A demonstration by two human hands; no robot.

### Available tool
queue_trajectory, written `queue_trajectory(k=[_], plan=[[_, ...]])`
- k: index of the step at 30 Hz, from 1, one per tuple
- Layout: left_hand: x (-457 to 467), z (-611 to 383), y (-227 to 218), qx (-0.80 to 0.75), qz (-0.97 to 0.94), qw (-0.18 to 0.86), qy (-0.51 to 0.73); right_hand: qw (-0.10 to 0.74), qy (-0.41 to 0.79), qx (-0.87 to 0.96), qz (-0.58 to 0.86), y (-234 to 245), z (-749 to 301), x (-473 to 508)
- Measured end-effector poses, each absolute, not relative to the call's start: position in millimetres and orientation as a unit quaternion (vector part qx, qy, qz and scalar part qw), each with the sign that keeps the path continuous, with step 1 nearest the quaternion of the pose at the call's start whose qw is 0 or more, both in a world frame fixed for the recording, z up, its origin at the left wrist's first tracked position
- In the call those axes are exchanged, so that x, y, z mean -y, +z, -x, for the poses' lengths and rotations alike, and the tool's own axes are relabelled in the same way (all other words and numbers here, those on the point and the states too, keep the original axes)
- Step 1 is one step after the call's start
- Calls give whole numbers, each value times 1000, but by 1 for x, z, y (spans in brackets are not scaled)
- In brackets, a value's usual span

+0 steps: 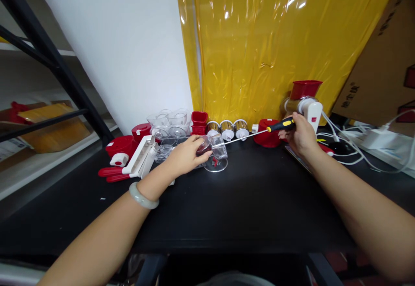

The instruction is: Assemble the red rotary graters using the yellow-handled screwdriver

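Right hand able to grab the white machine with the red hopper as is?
Probably not: the machine stands close by, but the right hand has its grip taken up by the screwdriver.

A yellow plastic curtain point(259, 52) hangs along the far side, with a white panel point(129, 44) to its left. At far left is a dark-framed rack point(65, 78) — a carton point(55, 128) on one shelf. Three metal drums point(227, 129) sit in a row on the black table point(259, 212), far middle. Far right — white cables point(336, 138), a white power strip point(378, 139) and a large brown box point(366, 74).
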State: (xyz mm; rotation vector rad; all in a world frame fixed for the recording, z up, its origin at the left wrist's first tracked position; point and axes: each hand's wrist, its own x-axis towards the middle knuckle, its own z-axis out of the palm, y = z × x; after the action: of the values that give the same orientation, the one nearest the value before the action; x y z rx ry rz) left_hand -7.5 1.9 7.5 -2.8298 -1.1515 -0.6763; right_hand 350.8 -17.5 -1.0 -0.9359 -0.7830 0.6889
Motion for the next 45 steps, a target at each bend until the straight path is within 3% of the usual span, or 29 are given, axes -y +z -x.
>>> queue_trajectory(k=[45], plan=[[-2, 8, 7, 365, 904, -1, -223, 789, 309, 355, 396, 1, -349, 20]])
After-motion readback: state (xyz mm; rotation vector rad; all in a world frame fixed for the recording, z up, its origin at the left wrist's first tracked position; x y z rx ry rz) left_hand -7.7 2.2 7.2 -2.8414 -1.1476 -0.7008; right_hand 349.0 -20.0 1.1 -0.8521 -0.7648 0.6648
